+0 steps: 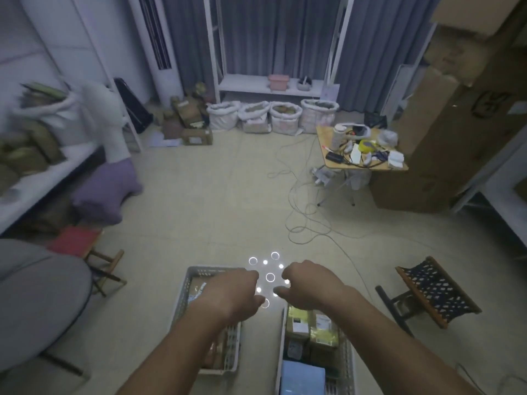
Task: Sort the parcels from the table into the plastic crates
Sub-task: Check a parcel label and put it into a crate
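A person stands over two pale plastic crates on a beige floor, both bare forearms stretched out ahead. The left crate and the right crate lie side by side with a strip of floor between them, each with its long axis running away from the person toward the far curtained wall.

The left hand hovers above the left crate's far right corner, fingers loosely curled downward and holding nothing. The right hand hovers just past the far edge of the right crate, fingers loosely bent, thumb reaching toward the other hand, also empty. The hands are near each other but apart.

The left crate holds brown parcels, partly hidden by the arm. The right crate is packed along its length with tan and yellow-labelled parcels at its far end and a light blue parcel at its near end.

A cluster of round light reflections shines on the floor between the hands. More brown parcels are piled on a white table along the left wall; that area is blurred. Four white sacks line the far wall under a white shelf. A small wooden folding table cluttered with gadgets stands at the right, grey cables trailing over the floor from it. A woven folding stool sits to the right of the crates, and tall cardboard boxes rise at the right.
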